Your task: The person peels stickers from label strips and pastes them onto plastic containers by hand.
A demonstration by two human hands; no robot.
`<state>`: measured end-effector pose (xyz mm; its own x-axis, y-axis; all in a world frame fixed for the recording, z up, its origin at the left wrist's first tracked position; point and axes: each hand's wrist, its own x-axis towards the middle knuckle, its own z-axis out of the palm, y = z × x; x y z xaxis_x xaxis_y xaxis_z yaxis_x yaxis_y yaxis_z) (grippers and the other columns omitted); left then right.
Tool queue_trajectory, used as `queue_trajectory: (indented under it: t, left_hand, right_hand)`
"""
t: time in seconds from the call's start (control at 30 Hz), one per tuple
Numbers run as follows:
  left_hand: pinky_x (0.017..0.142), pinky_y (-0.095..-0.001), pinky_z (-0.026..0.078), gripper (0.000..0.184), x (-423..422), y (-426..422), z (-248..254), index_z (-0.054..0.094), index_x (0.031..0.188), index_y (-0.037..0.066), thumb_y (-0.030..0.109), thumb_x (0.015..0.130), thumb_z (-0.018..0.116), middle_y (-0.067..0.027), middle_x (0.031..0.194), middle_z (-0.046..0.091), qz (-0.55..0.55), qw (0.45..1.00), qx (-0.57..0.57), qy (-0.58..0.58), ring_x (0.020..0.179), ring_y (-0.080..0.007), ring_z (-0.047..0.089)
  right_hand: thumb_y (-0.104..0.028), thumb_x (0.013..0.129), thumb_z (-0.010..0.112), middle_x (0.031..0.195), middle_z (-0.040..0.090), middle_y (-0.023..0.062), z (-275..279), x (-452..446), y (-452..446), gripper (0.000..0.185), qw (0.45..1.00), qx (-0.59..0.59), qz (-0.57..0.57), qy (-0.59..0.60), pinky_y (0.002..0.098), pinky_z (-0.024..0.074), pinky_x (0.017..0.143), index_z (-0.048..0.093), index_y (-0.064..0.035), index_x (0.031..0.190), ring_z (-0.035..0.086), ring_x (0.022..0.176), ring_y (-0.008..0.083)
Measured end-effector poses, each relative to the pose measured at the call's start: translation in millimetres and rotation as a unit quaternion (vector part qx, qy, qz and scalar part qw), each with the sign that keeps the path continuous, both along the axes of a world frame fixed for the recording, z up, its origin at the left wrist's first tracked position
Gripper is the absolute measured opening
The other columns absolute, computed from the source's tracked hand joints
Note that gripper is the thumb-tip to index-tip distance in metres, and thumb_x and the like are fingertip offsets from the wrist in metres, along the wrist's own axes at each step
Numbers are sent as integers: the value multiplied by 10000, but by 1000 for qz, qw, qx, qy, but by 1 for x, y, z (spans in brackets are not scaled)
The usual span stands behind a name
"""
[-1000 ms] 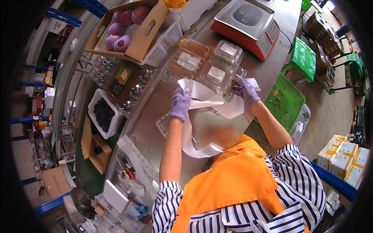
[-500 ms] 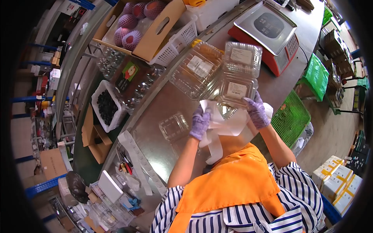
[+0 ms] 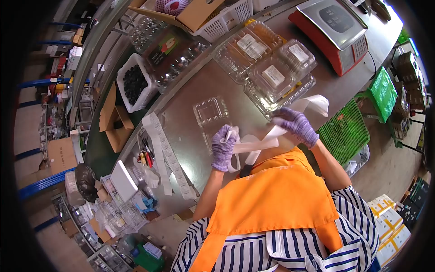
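A long white strip of label paper [image 3: 256, 146] hangs in loops between my two purple-gloved hands. Its left end is bunched in the closed fingers of my left hand [image 3: 223, 148]. My right hand [image 3: 297, 128] grips it further along, and a free length curls out past the knuckles; its fingertips are slightly blurred. Just beyond my right hand lie clear plastic clamshell boxes [image 3: 272, 75] with white labels, stacked on an open clear tray [image 3: 265, 103]. An empty clear clamshell [image 3: 209, 111] sits on the steel table ahead of my left hand.
A red scale [image 3: 333, 34] stands at the far right. Another labelled clamshell [image 3: 249, 45] lies behind the stack. Along the left are a white tub of dark fruit [image 3: 134, 84], a printed label strip [image 3: 167, 156] and small tools [image 3: 146, 156]. A green crate [image 3: 344, 131] stands beyond the right edge.
Both hands have drawn back from the clamshells toward my body, with the strip stretched between them. The upper clamshells now lie tilted on the open tray. My view has shifted.
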<state>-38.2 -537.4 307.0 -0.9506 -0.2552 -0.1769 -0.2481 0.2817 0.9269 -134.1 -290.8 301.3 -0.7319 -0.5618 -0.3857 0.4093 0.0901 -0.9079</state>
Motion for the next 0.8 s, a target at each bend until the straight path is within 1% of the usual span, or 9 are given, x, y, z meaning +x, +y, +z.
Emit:
queue_trajectory:
  t: [0.03, 0.13, 0.17, 0.2, 0.3, 0.37, 0.57, 0.67, 0.8]
  left_hand:
    - [562, -239, 406, 130, -4, 15, 17, 495, 761, 60, 131, 807, 594, 22, 651, 481, 9, 984, 177, 15, 593, -95, 460]
    - [579, -231, 401, 96, -17, 34, 15, 489, 811, 80, 86, 804, 585, 17, 712, 476, -3, 976, 189, 104, 637, -78, 444]
    - [590, -229, 400, 104, -22, 44, 31, 487, 826, 86, 84, 801, 588, 17, 734, 473, 0, 950, 278, 146, 661, -72, 444]
    - [628, -232, 402, 123, -25, 48, 55, 479, 855, 80, 93, 800, 588, 13, 780, 473, 20, 969, 165, 185, 710, -62, 445]
    - [621, -250, 412, 207, -16, 25, 46, 473, 860, 148, 210, 742, 631, 40, 729, 468, 70, 900, 406, 144, 647, -88, 464]
    - [600, -251, 424, 171, 0, 32, 53, 482, 836, 140, 203, 738, 608, 41, 709, 474, 119, 860, 464, 176, 615, -95, 474]
    - [607, -267, 438, 124, 37, 39, -8, 492, 777, 142, 230, 752, 576, 30, 662, 480, 192, 888, 419, -13, 607, -121, 496]
    - [640, -315, 449, 202, 51, 60, -23, 489, 772, 143, 293, 717, 612, 17, 712, 491, 197, 879, 422, -108, 676, -151, 508]
    - [745, -431, 455, 359, 61, 94, -28, 483, 926, 121, 324, 685, 654, -43, 888, 498, 152, 889, 396, -170, 854, -227, 502]
  right_hand:
    - [-261, 740, 699, 1163, 511, 128, 16, 15, -16, 643, 998, -31, 19, 52, 294, 451, 871, 393, -24, 1253, 472, 1110, 199]
    - [-207, 641, 767, 1196, 483, 128, 25, 57, -60, 924, 970, -94, 76, 210, 288, 380, 930, 203, -50, 1356, 433, 1139, 212]
    - [-249, 655, 754, 1059, 556, 94, 22, 71, -64, 853, 988, 26, 144, 47, 289, 412, 859, 280, -34, 1331, 505, 1016, 196]
    - [-257, 676, 734, 989, 573, 73, 29, 82, -69, 755, 990, -30, 141, -3, 278, 428, 805, 351, -27, 1286, 525, 932, 171]
    - [-258, 720, 693, 874, 584, 32, 48, 101, -51, 499, 966, -128, 153, -163, 229, 443, 668, 523, -20, 1124, 532, 752, 95]
    - [-268, 747, 666, 905, 590, 43, 59, 109, -26, 525, 976, -43, 184, -107, 228, 435, 702, 488, -44, 1186, 536, 805, 95]
    - [-224, 781, 664, 1208, 503, 77, 56, 210, 26, 625, 991, 18, -4, 132, 278, 329, 950, 368, -50, 1303, 437, 1110, 150]
    - [-83, 830, 580, 1277, 454, 49, 44, 251, 55, 480, 976, -186, -112, -29, 272, 307, 981, 413, -43, 1278, 405, 1152, 126]
    - [-162, 823, 610, 1139, 544, 44, 39, 281, 102, 438, 969, -170, -176, -33, 240, 361, 933, 485, -88, 1236, 469, 1029, 98]
